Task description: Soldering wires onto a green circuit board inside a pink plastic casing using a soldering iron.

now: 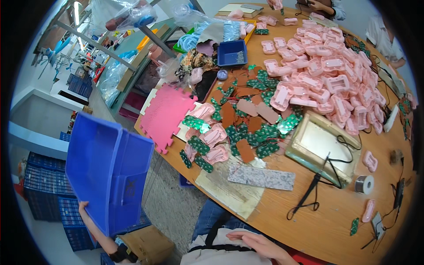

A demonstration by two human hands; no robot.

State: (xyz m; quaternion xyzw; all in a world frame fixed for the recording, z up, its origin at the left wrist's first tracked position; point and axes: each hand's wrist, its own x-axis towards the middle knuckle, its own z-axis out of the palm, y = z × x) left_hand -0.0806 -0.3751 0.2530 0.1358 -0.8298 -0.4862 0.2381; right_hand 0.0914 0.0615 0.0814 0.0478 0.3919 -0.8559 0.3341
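a pause between operations is judged to be in hand, since no part is being held. the right hand [258, 243] is placed over the lap, at the near edge of the table [282, 216]; its grip is slack and empty, with the fingers extended. the left hand is not shown, so the state of its grip cannot be told. for a part to be picked up, the right hand must, it is judged, be raised over the near edge and kept clear of the soldering iron [315, 180].

counts:
- pink housings [314, 66]: heaped at the far right, too overlapped to be counted; two are set apart at the right.
- green-wrapped packs [267, 131]: piled at the centre, total not determinable; at least four are grouped at the left, and one is isolated at the near right.
- soldering iron: one, rested near the framed tray [301, 132], also one.
- wire spool [364, 184]: one.
- speckled strip [260, 176]: one, nearest the right hand.
- pink foam mat [165, 115]: one.
- large blue bin [95, 163]: one, at the left, apparently held by a co-worker's hand [83, 206].
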